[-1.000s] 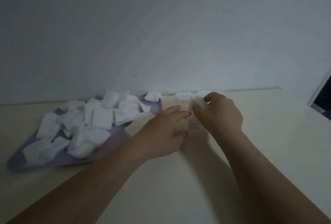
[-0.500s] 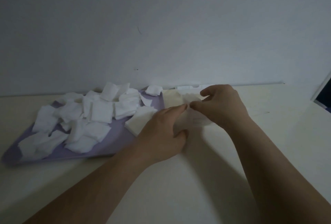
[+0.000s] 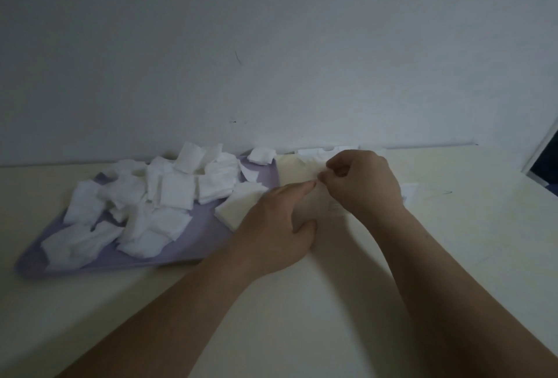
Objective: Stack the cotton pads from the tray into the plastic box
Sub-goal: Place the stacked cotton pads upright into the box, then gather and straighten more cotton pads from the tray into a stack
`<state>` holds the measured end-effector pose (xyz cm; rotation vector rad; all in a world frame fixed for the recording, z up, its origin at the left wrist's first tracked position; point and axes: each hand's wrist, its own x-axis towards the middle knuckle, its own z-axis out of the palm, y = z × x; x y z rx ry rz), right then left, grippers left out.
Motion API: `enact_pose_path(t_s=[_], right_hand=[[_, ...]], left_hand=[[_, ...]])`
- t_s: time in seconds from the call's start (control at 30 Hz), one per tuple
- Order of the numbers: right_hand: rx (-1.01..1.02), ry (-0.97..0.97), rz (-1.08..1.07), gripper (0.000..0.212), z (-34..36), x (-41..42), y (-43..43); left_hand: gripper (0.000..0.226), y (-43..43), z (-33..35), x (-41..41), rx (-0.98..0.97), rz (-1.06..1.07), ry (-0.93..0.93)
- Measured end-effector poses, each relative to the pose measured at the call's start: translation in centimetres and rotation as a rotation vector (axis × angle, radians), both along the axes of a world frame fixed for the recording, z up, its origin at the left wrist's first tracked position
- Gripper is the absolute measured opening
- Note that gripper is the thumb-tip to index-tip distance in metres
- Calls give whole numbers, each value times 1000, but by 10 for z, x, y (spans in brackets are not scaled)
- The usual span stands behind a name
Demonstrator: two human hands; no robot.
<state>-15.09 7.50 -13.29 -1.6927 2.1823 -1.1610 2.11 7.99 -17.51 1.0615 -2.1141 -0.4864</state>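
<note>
Since a second ago the right hand (image 3: 363, 183) has curled tighter, its fingertips now pinched on a thin white cotton pad over the clear plastic box (image 3: 324, 205). The left hand (image 3: 276, 226) rests beside the box with fingers spread and forefinger extended. Loose cotton pads (image 3: 176, 193) lie heaped on the purple tray (image 3: 202, 232) at left.

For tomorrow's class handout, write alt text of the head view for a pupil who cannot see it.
Two bare hands meet over a clear plastic box on a pale table: the right hand pinches something white at its top, the left hand rests against its side. To the left, a purple tray holds a loose heap of white cotton pads.
</note>
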Motion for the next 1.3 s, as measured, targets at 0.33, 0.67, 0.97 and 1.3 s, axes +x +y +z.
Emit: enact_pose_path(t_s=[0.33,0.67,0.97,1.3], right_hand=[[-451,218,325,16,-10,49,31],[-30,141,375,38,-44,74,20],[26,62,313,40,-33,85,-16],[83,241,369,39,-39,86,-39]], left_hand=[[25,-20,33,60,-52,299,10],[43,-28,-2,97,93,345,-162],[37,-29,3,107,317,260,37],[24,-29,9,109,447,244,264]])
